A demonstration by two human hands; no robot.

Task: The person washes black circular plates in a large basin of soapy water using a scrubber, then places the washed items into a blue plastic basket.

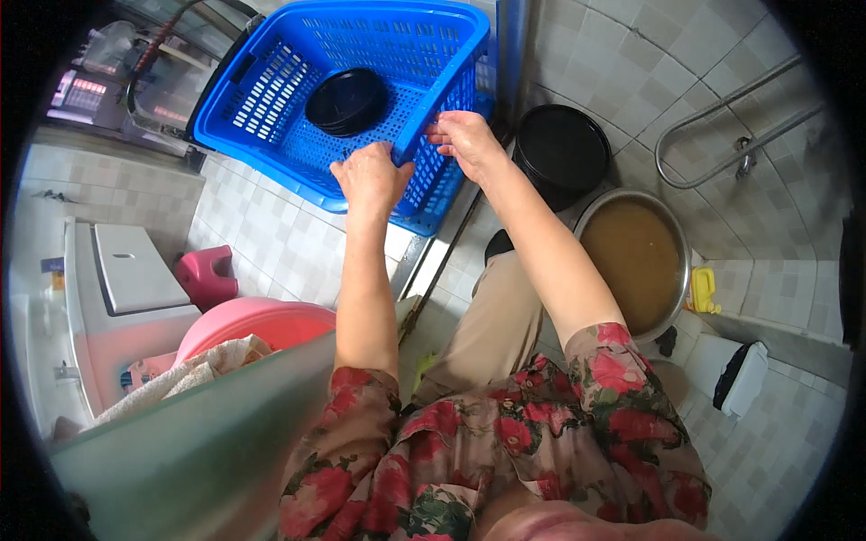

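Note:
A blue plastic basket (454,57) with slotted sides stands before me on the floor. Near its inner corner lies a small stack of round black dishes (346,101). My left hand (372,174) is on the rim of the near side, fingers over the edge and thumb against its outside. Further along that same rim, my right hand (463,138) has its fingertips at the basket's outer side; whether they grip it is hard to tell. A taller stack of round black dishes (563,150) is on the floor right of the basket.
A metal basin (685,270) of murky brown water stands at my right, with a yellow bottle (703,289) beyond it. A frosted glass panel (223,419), a pink tub (237,314) and a pink stool (208,277) are at left. A metal door track (440,233) crosses the floor.

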